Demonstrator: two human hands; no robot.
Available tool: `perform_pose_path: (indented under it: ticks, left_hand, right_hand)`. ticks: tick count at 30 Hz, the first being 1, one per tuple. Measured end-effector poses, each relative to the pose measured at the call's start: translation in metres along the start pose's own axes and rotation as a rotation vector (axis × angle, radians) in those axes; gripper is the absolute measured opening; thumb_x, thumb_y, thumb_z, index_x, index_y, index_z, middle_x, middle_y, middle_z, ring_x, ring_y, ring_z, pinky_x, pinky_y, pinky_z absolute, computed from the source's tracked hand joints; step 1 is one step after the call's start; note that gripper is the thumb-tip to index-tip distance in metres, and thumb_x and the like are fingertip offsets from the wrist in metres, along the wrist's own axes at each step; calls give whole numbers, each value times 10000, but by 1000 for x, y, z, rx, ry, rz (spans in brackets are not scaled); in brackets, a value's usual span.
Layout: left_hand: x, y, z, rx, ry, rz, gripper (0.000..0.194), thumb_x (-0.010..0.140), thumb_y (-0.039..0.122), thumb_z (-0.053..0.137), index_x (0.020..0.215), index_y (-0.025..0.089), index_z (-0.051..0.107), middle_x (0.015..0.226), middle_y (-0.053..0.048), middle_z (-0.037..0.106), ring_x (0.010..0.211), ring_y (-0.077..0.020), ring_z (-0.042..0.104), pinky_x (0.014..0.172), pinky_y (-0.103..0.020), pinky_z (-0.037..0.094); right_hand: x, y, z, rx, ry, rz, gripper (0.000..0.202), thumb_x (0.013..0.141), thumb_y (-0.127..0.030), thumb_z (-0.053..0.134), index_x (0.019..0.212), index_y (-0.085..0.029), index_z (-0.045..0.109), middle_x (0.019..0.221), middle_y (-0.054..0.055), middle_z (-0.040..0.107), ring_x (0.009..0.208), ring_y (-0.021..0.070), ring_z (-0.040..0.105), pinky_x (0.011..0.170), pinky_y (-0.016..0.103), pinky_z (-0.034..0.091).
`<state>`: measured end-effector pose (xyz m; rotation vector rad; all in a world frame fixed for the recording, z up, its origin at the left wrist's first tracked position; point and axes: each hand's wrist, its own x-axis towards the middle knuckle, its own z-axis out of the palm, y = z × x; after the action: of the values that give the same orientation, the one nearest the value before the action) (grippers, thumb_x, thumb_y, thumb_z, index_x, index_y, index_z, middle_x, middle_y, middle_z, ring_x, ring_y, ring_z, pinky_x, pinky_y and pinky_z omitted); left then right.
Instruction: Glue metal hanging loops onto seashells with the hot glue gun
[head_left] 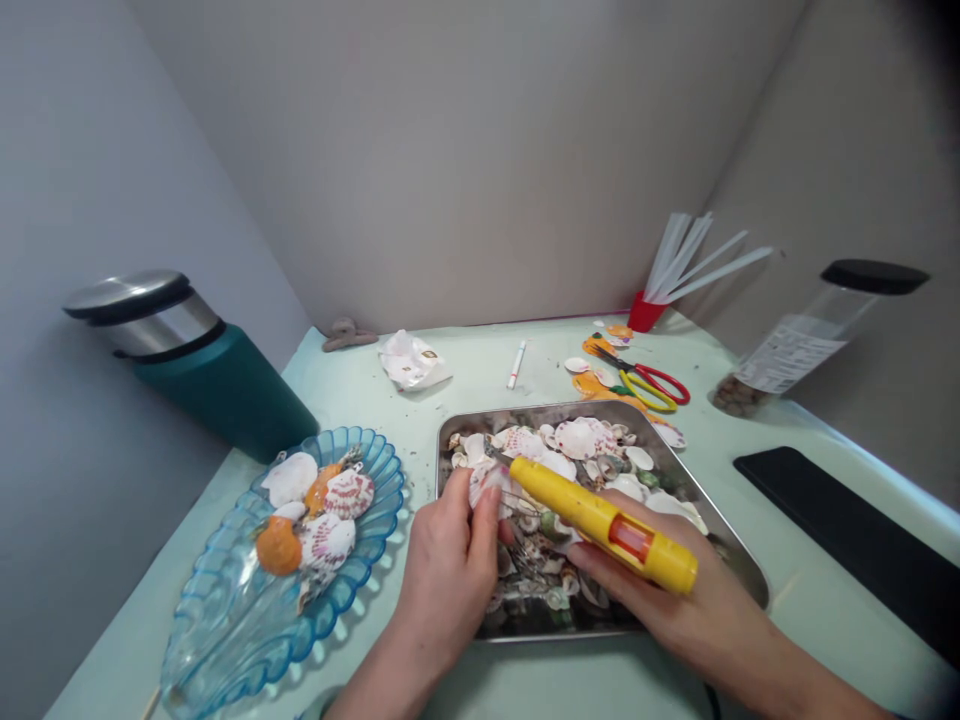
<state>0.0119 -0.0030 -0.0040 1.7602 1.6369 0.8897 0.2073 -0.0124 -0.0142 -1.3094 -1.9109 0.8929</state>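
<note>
My left hand (454, 560) pinches a pale scallop shell (486, 482) with pinkish marks between thumb and fingers, above the metal tray (750, 580). In my right hand (660, 570) lies a yellow pen-shaped hot glue gun (592, 515) with a red window in its body. Its dark tip points left, close to the top of the held shell; whether they touch I cannot tell. Thin strands hang near the shell. Under both hands the tray is full of mixed shells (585, 438), white, spotted and spiral ones, partly hidden by my hands.
On the left, a blue scalloped dish (217, 620) bears several shells beside a teal bottle (225, 385). Behind the tray lie a crumpled wrapper (411, 362), a white marker (517, 365) and scissors (649, 388). A red cup of white sticks (646, 312), a jar (795, 345) and a black slab (847, 540) stand right.
</note>
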Motion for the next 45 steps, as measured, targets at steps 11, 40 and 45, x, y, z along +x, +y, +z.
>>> perform_pose_path:
  ticks: [11, 40, 45]
  left_hand:
    - [-1, -3, 1, -73, 54, -58, 247, 933, 396, 409, 754, 227, 435, 589, 17, 643, 507, -150, 563, 457, -229, 311]
    - [-1, -2, 2, -53, 26, -21, 239, 931, 352, 408, 727, 231, 440, 586, 20, 660, 494, -151, 575, 474, -235, 328]
    - [-1, -3, 3, -90, 39, -44, 236, 932, 378, 409, 752, 230, 446, 598, 17, 656, 497, -149, 560, 458, -230, 316]
  right_hand:
    - [1, -5, -1, 2, -23, 16, 190, 873, -407, 564, 900, -225, 611, 830, 2, 674, 796, 189, 649, 684, 248, 515]
    - [-2, 1, 0, -41, 27, -36, 186, 871, -368, 588, 997, -242, 640, 911, 4, 719, 799, 197, 679, 679, 265, 546]
    - [-2, 5, 3, -59, 63, -31, 217, 868, -373, 595, 1038, -243, 634, 1004, 19, 720, 889, 225, 680, 653, 265, 551]
